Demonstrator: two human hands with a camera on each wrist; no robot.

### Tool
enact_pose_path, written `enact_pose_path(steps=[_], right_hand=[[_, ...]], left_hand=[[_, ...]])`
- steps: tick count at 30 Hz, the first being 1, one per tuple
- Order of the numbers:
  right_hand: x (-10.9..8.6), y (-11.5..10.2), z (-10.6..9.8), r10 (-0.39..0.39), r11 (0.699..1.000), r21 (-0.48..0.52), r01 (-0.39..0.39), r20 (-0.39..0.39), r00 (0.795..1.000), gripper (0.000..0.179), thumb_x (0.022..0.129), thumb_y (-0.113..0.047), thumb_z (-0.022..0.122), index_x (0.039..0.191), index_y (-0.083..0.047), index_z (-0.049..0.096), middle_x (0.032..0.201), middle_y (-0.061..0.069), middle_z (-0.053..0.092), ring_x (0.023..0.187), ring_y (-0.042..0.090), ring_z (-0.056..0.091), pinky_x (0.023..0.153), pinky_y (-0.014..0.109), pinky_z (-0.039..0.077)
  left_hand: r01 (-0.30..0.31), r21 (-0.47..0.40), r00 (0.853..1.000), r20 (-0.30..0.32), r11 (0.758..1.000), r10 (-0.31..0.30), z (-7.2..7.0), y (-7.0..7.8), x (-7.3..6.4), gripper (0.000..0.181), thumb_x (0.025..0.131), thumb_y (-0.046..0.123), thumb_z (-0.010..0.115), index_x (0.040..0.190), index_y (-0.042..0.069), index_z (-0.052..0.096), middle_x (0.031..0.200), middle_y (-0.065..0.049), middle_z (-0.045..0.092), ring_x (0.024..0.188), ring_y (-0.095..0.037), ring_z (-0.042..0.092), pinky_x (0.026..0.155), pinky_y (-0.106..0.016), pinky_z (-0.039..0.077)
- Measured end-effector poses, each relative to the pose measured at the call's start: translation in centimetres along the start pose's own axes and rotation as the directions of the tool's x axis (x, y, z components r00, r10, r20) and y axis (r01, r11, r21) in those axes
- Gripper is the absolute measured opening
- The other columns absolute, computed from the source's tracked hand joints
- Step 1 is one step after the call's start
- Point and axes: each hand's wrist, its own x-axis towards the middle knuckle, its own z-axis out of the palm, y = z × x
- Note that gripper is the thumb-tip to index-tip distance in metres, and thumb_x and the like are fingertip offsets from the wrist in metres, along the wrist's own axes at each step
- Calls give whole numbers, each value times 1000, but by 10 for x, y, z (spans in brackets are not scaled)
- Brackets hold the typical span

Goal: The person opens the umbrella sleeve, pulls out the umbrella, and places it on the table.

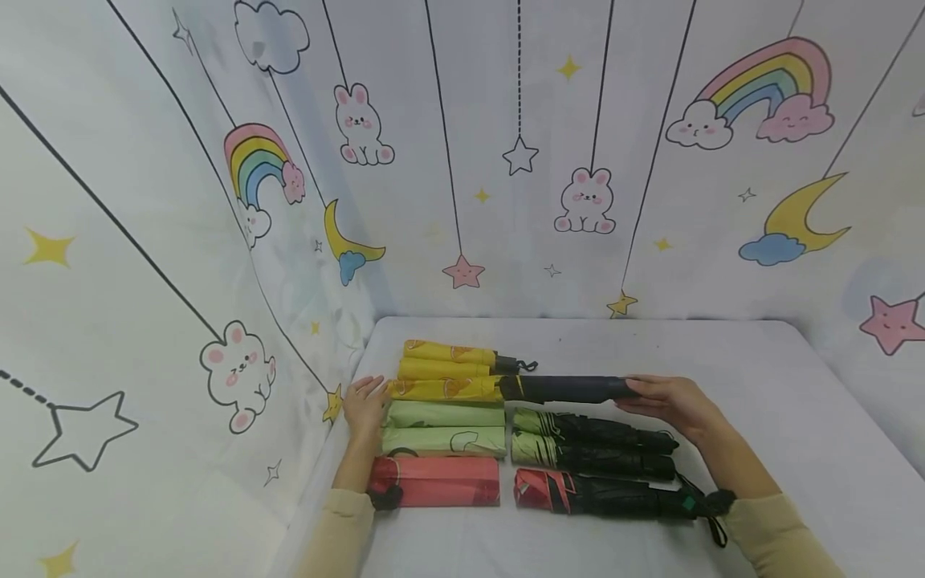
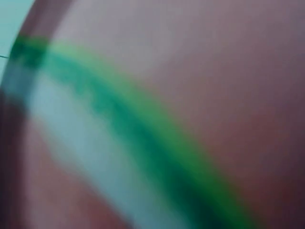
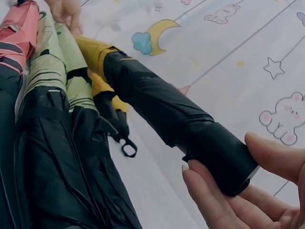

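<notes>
A long folded umbrella (image 1: pixel 564 388), yellow with orange-slice print at the left and black at the right, lies level across the far side of the row. My right hand (image 1: pixel 668 404) pinches its black end between thumb (image 3: pixel 274 155) and fingers. My left hand (image 1: pixel 366 408) is at the yellow end, fingertips right at it; I cannot tell whether they grip. In the right wrist view the black end rises toward the right hand. The left wrist view holds only a blurred close-up of reddish fabric (image 2: pixel 228 71) with a green and white band.
Behind lie more yellow pieces (image 1: pixel 444 368) with a black looped end. In front are pale green wraps (image 1: pixel 444 441), green-and-black folded umbrellas (image 1: pixel 600 453), a red wrap (image 1: pixel 448 482) and a red-and-black umbrella (image 1: pixel 614 496). A patterned white curtain (image 1: pixel 470 225) stands behind and at the left.
</notes>
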Motion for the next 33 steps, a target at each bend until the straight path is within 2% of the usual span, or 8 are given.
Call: enact_pose_path(steps=[5, 11, 24, 33], right_hand=[[-1, 2, -4, -7, 1000, 14, 7, 10, 1000, 24, 105, -12, 63, 127, -5, 71, 119, 4, 75, 110, 27, 74, 111, 59, 45], [-4, 3, -11, 4, 1000, 5, -4, 2, 1000, 23, 106, -14, 63, 126, -8, 73, 119, 3, 75, 110, 27, 74, 111, 56, 47], [-7, 13, -30, 19, 999, 34, -19, 8, 1000, 22, 108, -10, 58, 121, -9, 75, 118, 4, 75, 111, 28, 74, 110, 54, 49], [-8, 22, -42, 45, 998, 44, -46, 20, 999, 21, 108, -9, 57, 116, -12, 76, 117, 3, 75, 110, 26, 74, 109, 53, 49]], left_hand=[[1, -9, 1000, 14, 1000, -1, -2, 0, -1, 59, 93, -15, 61, 148, -8, 40, 145, -24, 58, 132, -37, 60, 81, -17, 60], [-19, -40, 1000, -5, 999, 18, -3, 1, 1, 56, 94, -15, 61, 146, -9, 41, 145, -28, 57, 132, -41, 59, 81, -16, 59], [-6, -33, 1000, 14, 999, 6, -6, 1, 2, 58, 96, -14, 61, 149, -8, 39, 148, -28, 55, 134, -41, 57, 79, -14, 58], [-21, -58, 1000, 5, 998, 22, -7, -1, 5, 57, 94, -16, 60, 147, -11, 38, 146, -32, 55, 134, -43, 56, 80, -16, 59]])
